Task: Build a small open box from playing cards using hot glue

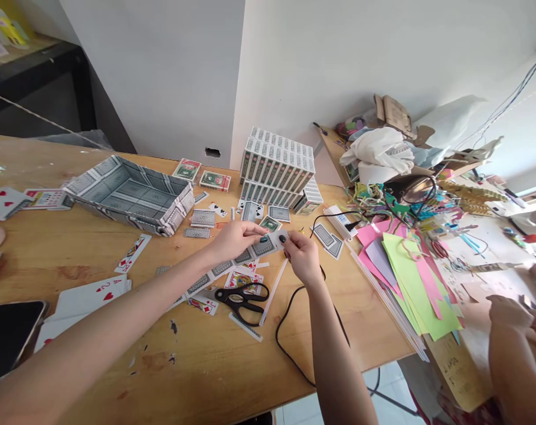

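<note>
A long strip of joined card pieces [242,256] runs diagonally over the table, its patterned side facing up. My left hand [237,241] pinches it near its right end, thumb on top. At the white tip of the strip, the fingers of my right hand [298,248] are closed on it. Black-handled scissors [244,300] lie just below the strip, beside a face card [245,280] and a thin clear stick [274,292]. To the left stands an open box covered in playing cards [133,195].
Stacked card packs [277,165] stand at the back. A black cable [290,307] loops from the power strip [340,221]. Coloured paper [412,277] lies to the right, near another person's hands [511,313]. A dark phone [11,336] rests at the left.
</note>
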A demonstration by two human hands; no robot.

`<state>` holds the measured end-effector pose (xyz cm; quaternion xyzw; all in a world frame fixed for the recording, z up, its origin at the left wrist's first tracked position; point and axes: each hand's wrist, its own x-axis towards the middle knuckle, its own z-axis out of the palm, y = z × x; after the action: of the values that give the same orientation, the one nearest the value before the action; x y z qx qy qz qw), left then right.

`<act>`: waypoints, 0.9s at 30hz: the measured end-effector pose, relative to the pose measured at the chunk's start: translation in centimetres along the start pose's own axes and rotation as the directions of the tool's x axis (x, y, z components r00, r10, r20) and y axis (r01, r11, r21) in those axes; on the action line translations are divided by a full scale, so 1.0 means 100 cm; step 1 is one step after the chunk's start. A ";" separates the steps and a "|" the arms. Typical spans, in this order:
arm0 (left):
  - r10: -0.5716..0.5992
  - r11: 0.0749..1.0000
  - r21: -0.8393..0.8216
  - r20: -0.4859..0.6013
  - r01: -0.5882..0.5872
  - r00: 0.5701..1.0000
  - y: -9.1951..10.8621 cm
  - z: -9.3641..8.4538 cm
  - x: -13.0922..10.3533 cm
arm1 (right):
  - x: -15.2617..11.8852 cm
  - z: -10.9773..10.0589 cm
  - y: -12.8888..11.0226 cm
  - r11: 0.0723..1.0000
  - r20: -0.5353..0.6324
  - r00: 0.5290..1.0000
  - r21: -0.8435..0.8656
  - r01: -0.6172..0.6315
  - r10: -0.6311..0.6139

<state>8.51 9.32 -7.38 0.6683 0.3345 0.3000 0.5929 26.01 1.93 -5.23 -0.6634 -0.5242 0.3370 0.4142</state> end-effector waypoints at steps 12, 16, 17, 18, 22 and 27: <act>-0.043 0.998 0.050 -0.074 0.047 0.996 0.000 0.000 0.000 | -0.001 0.013 0.001 0.996 -0.088 0.995 0.087 -0.032 0.040; -0.091 0.992 0.077 -0.106 0.099 0.990 0.002 0.002 -0.001 | -0.002 0.017 0.003 0.991 -0.112 0.992 0.131 -0.038 0.053; -0.107 0.990 0.077 -0.116 0.116 0.988 0.002 0.003 -0.001 | -0.002 0.018 0.005 0.988 -0.117 0.991 0.149 -0.040 0.058; -0.123 0.988 0.074 -0.124 0.133 0.985 0.002 0.004 -0.001 | -0.002 0.020 0.006 0.985 -0.123 0.990 0.167 -0.045 0.066; -0.177 0.979 0.080 -0.142 0.190 0.974 0.003 0.006 -0.001 | -0.003 0.025 0.012 0.973 -0.162 0.982 0.220 -0.064 0.101; -0.151 0.979 0.115 -0.148 0.168 0.978 0.003 0.005 -0.001 | -0.004 0.030 0.014 0.967 -0.221 0.970 0.253 -0.039 0.097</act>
<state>8.87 8.93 -7.15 0.6531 0.4457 0.2752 0.5469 23.83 1.96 -7.82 -0.6593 -0.4032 0.3338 0.5398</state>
